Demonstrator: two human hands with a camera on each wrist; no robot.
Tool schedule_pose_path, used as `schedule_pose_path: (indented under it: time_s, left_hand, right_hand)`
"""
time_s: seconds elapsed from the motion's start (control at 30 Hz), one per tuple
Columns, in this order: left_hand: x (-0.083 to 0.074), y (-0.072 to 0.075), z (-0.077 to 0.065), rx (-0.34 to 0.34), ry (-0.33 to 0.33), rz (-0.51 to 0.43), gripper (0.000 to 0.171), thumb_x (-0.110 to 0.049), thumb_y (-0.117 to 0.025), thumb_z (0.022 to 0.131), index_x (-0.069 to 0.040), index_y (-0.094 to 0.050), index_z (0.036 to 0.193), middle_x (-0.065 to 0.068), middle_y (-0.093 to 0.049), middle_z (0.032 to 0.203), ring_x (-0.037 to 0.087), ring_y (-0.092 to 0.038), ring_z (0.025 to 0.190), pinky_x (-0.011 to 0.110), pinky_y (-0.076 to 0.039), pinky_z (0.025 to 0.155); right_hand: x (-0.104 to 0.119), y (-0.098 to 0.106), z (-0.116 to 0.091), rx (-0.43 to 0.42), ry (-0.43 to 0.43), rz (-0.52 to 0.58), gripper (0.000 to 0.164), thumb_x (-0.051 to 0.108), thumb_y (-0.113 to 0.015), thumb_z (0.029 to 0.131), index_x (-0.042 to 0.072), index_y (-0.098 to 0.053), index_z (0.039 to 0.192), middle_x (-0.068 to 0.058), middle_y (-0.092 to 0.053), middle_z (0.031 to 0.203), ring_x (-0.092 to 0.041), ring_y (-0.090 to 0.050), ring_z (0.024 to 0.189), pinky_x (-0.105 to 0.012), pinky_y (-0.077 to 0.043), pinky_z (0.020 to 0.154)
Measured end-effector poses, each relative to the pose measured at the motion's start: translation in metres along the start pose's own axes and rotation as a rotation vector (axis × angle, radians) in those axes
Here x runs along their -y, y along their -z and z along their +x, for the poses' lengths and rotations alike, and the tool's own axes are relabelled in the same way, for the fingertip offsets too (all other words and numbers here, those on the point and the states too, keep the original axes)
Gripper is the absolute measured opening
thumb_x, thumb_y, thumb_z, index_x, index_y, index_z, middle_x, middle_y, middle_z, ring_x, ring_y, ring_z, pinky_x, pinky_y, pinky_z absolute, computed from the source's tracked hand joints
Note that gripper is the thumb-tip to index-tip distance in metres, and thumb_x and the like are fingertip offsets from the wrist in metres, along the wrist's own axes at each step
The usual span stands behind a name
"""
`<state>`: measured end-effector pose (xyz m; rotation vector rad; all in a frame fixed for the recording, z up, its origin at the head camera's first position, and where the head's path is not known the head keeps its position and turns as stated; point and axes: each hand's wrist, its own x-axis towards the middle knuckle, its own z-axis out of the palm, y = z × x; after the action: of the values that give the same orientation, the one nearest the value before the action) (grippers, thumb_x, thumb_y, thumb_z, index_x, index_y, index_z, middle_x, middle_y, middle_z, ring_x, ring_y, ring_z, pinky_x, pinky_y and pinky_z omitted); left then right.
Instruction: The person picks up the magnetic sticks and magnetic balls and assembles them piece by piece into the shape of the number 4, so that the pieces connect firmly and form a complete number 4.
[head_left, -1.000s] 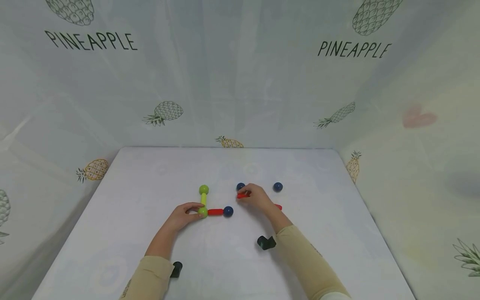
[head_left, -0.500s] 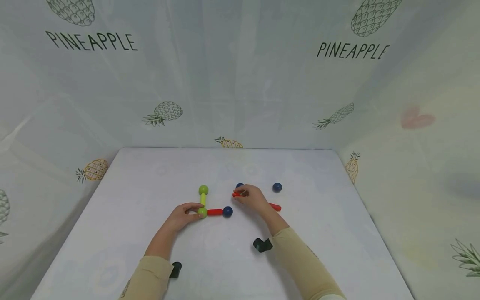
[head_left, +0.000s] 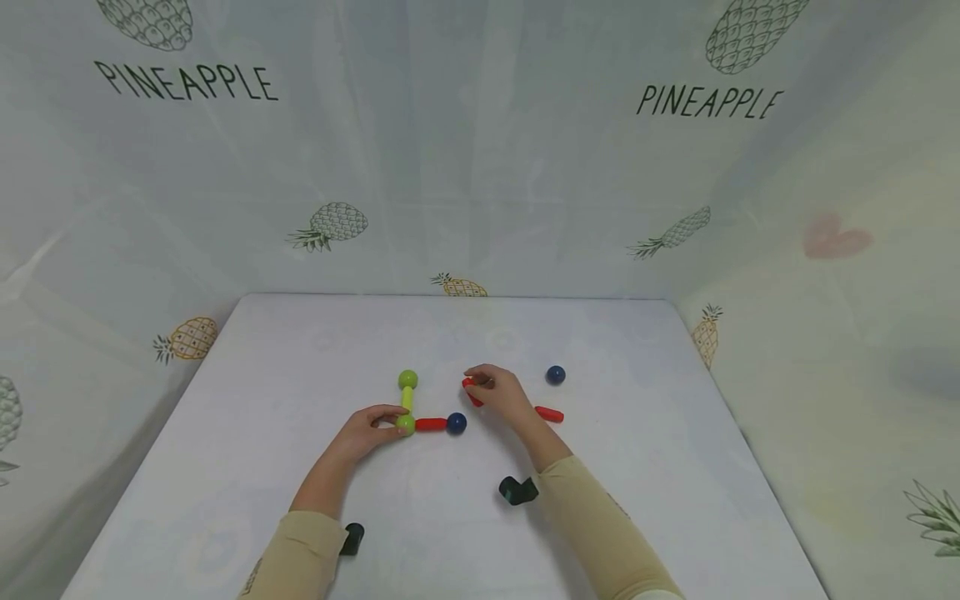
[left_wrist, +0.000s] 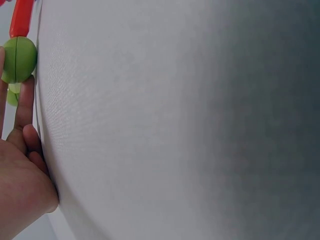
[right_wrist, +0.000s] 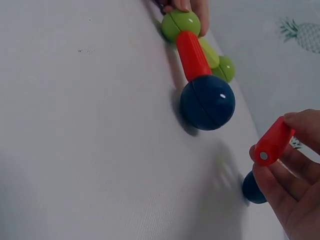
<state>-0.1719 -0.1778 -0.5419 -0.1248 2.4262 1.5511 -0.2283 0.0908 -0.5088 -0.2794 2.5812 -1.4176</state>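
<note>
My left hand [head_left: 367, 432] pinches the near green ball [head_left: 406, 425] between thumb and fingers. From that ball a yellow-green rod [head_left: 407, 401] runs back to a second green ball [head_left: 408, 379]. A red rod [head_left: 431, 424] extends right from it to a blue ball [head_left: 456, 423], making an L on the table. With thumb and fingertips, my right hand [head_left: 506, 395] holds another red rod [right_wrist: 274, 141], raised and slanted, a silvery dot on its end. Partly behind the right hand's fingers in the right wrist view lies a blue ball [right_wrist: 254, 188], hidden in the head view.
Right of the right hand, a loose blue ball [head_left: 556, 375] lies on the white table [head_left: 600, 333]. A loose red rod [head_left: 550, 414] is beside the right wrist. Dark wrist-worn pieces [head_left: 517, 491] sit near both sleeves. A pineapple-print cloth [head_left: 480, 167] hangs behind the table.
My right hand has shifted slightly left, turning its red rod from crosswise to slanted. It now covers the blue ball behind it in the head view. My left hand stays on the green ball.
</note>
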Motion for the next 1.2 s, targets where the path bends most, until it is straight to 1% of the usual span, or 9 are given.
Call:
schedule_pose_path:
  time_s: [0.17, 0.27, 0.37, 0.6, 0.9, 1.2]
  left_hand:
    - [0.001, 0.0, 0.0, -0.002, -0.009, -0.006, 0.032, -0.014, -0.08, 0.081, -0.008, -0.072, 0.112, 0.004, -0.067, 0.097, 0.032, -0.049, 0.119, 0.054, -0.033, 0.105]
    - [0.0, 0.001, 0.001, -0.008, -0.009, -0.011, 0.032, -0.014, -0.08, 0.081, -0.009, -0.073, 0.111, 0.002, -0.067, 0.096, 0.031, -0.05, 0.118, 0.052, -0.034, 0.105]
    - [0.001, 0.001, 0.002, -0.007, -0.019, -0.001, 0.032, -0.014, -0.08, 0.081, -0.009, -0.073, 0.112, 0.002, -0.067, 0.096, 0.03, -0.05, 0.118, 0.052, -0.034, 0.104]
    - [0.003, 0.001, 0.002, -0.009, -0.01, 0.002, 0.032, -0.015, -0.08, 0.081, -0.01, -0.073, 0.112, 0.003, -0.067, 0.097, 0.029, -0.05, 0.117, 0.052, -0.035, 0.104]
    - [0.002, 0.001, 0.002, -0.01, -0.009, 0.013, 0.031, -0.013, -0.079, 0.082, -0.01, -0.072, 0.113, 0.002, -0.067, 0.098, 0.031, -0.048, 0.121, 0.054, -0.033, 0.106]
    - [0.003, 0.0, 0.004, -0.012, -0.006, 0.023, 0.031, -0.014, -0.079, 0.082, -0.011, -0.072, 0.113, 0.002, -0.067, 0.099, 0.031, -0.047, 0.124, 0.055, -0.032, 0.107]
  right_hand:
    - [0.005, -0.002, 0.001, -0.015, 0.017, 0.001, 0.027, 0.015, -0.069, 0.091, 0.012, -0.069, 0.117, -0.002, -0.065, 0.102, -0.019, -0.058, 0.087, -0.028, -0.052, 0.071]
    - [0.006, -0.004, 0.002, -0.025, 0.024, 0.012, 0.026, 0.014, -0.068, 0.091, 0.011, -0.069, 0.117, -0.002, -0.065, 0.102, -0.018, -0.059, 0.086, -0.028, -0.052, 0.071]
    - [0.007, -0.007, 0.003, -0.033, 0.017, 0.02, 0.025, 0.013, -0.067, 0.091, 0.011, -0.069, 0.116, -0.002, -0.065, 0.101, -0.018, -0.059, 0.085, -0.028, -0.051, 0.07]
    - [0.004, -0.013, 0.008, -0.04, 0.013, 0.037, 0.023, 0.015, -0.067, 0.092, 0.012, -0.071, 0.114, -0.001, -0.065, 0.101, -0.018, -0.057, 0.084, -0.028, -0.051, 0.067]
    - [0.002, -0.021, 0.011, -0.043, -0.001, 0.046, 0.021, 0.017, -0.067, 0.092, 0.013, -0.07, 0.113, -0.001, -0.064, 0.101, -0.017, -0.056, 0.081, -0.027, -0.049, 0.064]
    - [0.004, -0.025, 0.01, -0.048, -0.007, 0.05, 0.02, 0.016, -0.068, 0.091, 0.01, -0.07, 0.111, -0.003, -0.063, 0.101, -0.018, -0.056, 0.08, -0.027, -0.05, 0.065]
